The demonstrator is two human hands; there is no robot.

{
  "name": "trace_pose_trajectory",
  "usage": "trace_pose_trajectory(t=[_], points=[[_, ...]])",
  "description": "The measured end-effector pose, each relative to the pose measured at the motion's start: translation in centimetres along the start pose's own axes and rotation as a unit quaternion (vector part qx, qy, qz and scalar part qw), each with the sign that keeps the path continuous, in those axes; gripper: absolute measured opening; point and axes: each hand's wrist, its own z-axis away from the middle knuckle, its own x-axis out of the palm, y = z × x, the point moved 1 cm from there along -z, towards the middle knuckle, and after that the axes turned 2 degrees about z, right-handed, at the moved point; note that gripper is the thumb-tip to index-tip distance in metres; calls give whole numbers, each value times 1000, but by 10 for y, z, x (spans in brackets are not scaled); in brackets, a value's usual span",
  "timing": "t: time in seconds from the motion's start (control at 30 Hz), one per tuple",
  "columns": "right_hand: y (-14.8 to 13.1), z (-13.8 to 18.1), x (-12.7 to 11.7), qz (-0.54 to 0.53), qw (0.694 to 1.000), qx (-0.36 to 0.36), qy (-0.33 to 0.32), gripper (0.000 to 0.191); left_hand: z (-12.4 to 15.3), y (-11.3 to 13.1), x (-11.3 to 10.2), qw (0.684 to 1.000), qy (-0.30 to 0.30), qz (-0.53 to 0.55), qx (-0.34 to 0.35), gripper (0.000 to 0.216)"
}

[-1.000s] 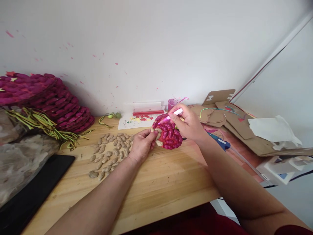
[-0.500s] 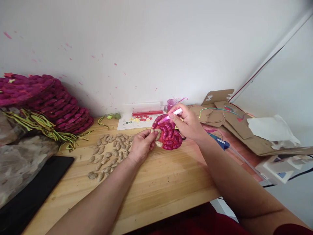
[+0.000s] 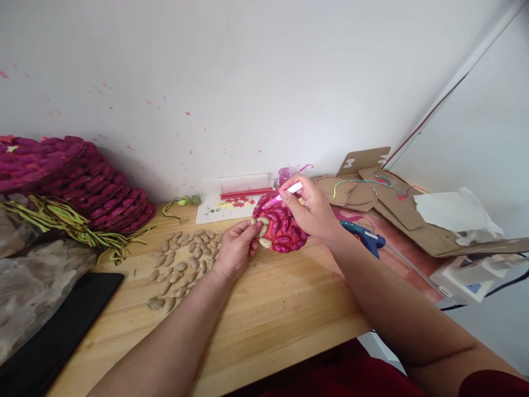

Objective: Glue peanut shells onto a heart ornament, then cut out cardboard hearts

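A round disc of peanut shells [image 3: 280, 229], mostly painted red with a few bare shells at its left edge, stands tilted on the wooden table [image 3: 264, 309]. My left hand [image 3: 233, 249] pinches the disc's left edge, fingers closed on it. My right hand [image 3: 311, 209] holds a thin pink-tipped brush [image 3: 286, 194] in a pinch, its tip touching the disc's upper part. Loose unpainted peanut shells [image 3: 182, 264] lie scattered just left of my left hand.
Stacked red-painted shell discs [image 3: 82, 182] and green-yellow strings [image 3: 66, 220] sit at the left, above a black flat object [image 3: 53, 331]. A star sticker sheet [image 3: 225, 207], a pink cup [image 3: 287, 175], a blue glue gun [image 3: 363, 236], cardboard pieces [image 3: 397, 204] and white paper [image 3: 454, 212] lie behind and right.
The view has shifted slightly, so everything sits a little lower-left. My hands keep the same grips, and the brush stays on the disc's upper part.
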Motion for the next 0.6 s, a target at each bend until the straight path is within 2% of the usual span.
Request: trace_pose_trajectory(t=[0.23, 0.37, 0.6], points=[[-6, -1, -4, 16, 999, 8, 29, 10, 1, 1, 0, 1000, 8, 4, -11, 41], [-10, -1, -6, 4, 999, 8, 39, 9, 1, 3, 2, 1000, -6, 13, -10, 40], [-24, 1, -9, 30, 998, -24, 53, 8, 2, 5, 0, 1000, -14, 7, -14, 41]])
